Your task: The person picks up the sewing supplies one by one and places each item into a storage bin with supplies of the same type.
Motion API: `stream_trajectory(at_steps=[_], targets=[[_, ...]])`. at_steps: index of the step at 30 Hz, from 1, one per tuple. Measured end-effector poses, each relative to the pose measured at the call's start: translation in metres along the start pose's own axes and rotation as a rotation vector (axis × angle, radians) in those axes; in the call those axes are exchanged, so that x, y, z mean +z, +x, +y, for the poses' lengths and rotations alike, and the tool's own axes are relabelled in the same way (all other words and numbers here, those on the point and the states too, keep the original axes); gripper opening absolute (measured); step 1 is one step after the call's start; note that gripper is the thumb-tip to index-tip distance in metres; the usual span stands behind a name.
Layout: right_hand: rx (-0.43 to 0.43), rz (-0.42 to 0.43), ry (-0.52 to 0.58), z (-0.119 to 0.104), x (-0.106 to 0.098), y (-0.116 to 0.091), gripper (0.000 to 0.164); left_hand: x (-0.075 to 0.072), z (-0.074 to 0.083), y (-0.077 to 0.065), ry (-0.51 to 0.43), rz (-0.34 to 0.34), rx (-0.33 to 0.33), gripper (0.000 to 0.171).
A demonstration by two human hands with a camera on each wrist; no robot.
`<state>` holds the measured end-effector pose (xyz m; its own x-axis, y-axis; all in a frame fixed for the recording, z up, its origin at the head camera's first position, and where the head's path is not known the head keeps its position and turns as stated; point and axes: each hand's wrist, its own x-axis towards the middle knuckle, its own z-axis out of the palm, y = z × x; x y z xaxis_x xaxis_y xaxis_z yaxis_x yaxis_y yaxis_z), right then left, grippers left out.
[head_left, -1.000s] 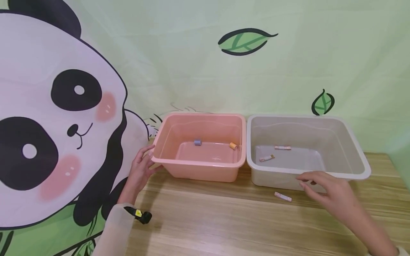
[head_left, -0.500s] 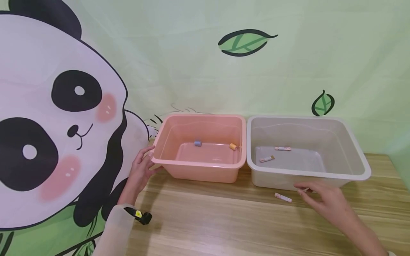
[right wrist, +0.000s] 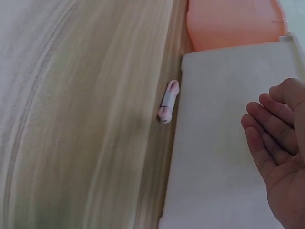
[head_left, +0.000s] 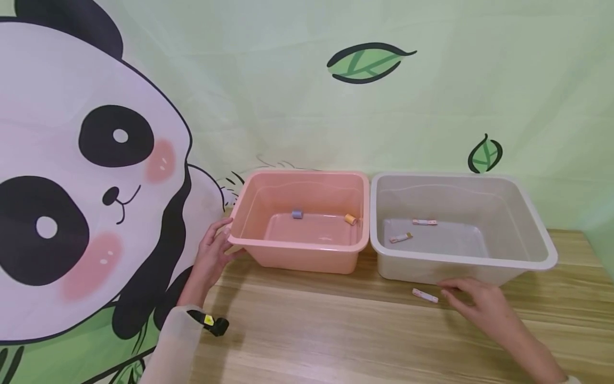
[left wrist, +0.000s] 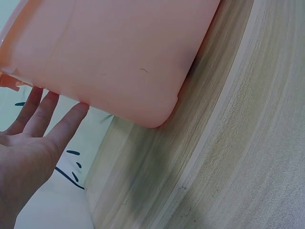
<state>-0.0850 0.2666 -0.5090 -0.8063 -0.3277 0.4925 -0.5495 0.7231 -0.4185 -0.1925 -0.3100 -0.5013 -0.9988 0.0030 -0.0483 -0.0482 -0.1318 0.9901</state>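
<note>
My left hand [head_left: 212, 253] is at the front left corner of a pink plastic tub [head_left: 307, 258]. In the left wrist view its fairly straight fingers [left wrist: 66, 124] touch the outer wall. My right hand [head_left: 482, 304] hovers by the front wall of a grey tub [head_left: 431, 269], fingers loosely bent, nothing visible in them. Just left of its fingertips, a small pink skein of thread [head_left: 425, 295] with a white paper band lies on the table; the right wrist view shows this skein [right wrist: 168, 101] beside the grey wall.
Inside the pink tub lie a blue spool [head_left: 297, 214] and an orange spool [head_left: 350, 219]. Two banded skeins, one at the back [head_left: 425, 222] and one at the left [head_left: 401, 238], lie in the grey tub. Behind the wooden table [head_left: 307, 336] hangs a panda-print cloth [head_left: 278, 80].
My right hand has come down from the grey tub's front rim toward the table, closer to the loose skein. The left hand stays at the pink tub, and both tubs stand where they were.
</note>
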Motion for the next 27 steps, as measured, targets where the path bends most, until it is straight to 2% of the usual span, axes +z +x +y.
stream_trajectory(at_steps=[18, 27], targets=[[0.017, 0.014, -0.023, 0.015, 0.019, -0.01, 0.027, 0.001, 0.001, 0.001, 0.001, 0.001, -0.004, 0.043], [0.038, -0.044, -0.013, 0.024, 0.026, -0.018, 0.034, 0.002, 0.001, 0.0, 0.016, 0.006, 0.001, 0.043]])
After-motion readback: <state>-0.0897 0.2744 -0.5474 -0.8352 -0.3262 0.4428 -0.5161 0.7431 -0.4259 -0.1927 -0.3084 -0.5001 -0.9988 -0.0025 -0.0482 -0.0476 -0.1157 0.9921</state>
